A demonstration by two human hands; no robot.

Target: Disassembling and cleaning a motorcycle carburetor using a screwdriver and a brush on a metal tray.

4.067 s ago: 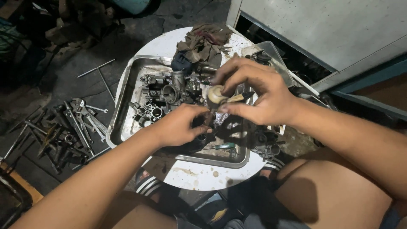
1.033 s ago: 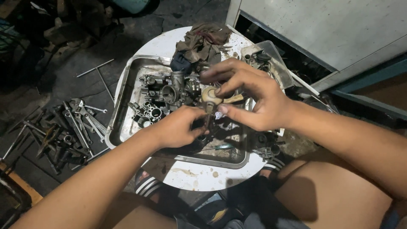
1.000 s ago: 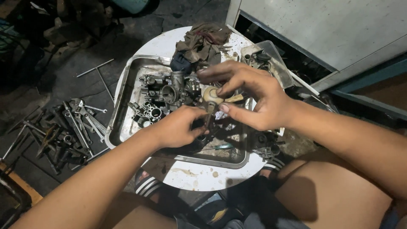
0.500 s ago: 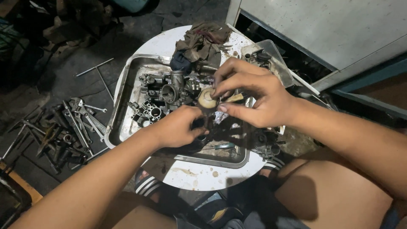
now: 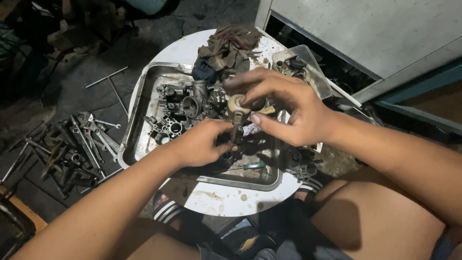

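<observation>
My left hand (image 5: 201, 143) grips the lower end of a small dark metal part (image 5: 235, 129) over a steel tray (image 5: 135, 103). My right hand (image 5: 284, 106) pinches the part's round pale cap (image 5: 237, 102) between thumb and fingers from above. A grey carburettor body (image 5: 192, 102) and several smaller greasy engine pieces lie in the tray just beyond my hands. What sits below my left palm is hidden.
The tray rests on a round white table (image 5: 226, 200). A dirty rag (image 5: 225, 47) lies at the far edge, with a clear plastic box (image 5: 308, 70) beside it. Spanners and sockets (image 5: 77, 149) lie scattered on the dark floor at left. A grey cabinet (image 5: 370, 29) stands at right.
The right hand's fingers have shifted around the pale cap and it sits slightly higher. The left hand stays gripping the part's lower end.
</observation>
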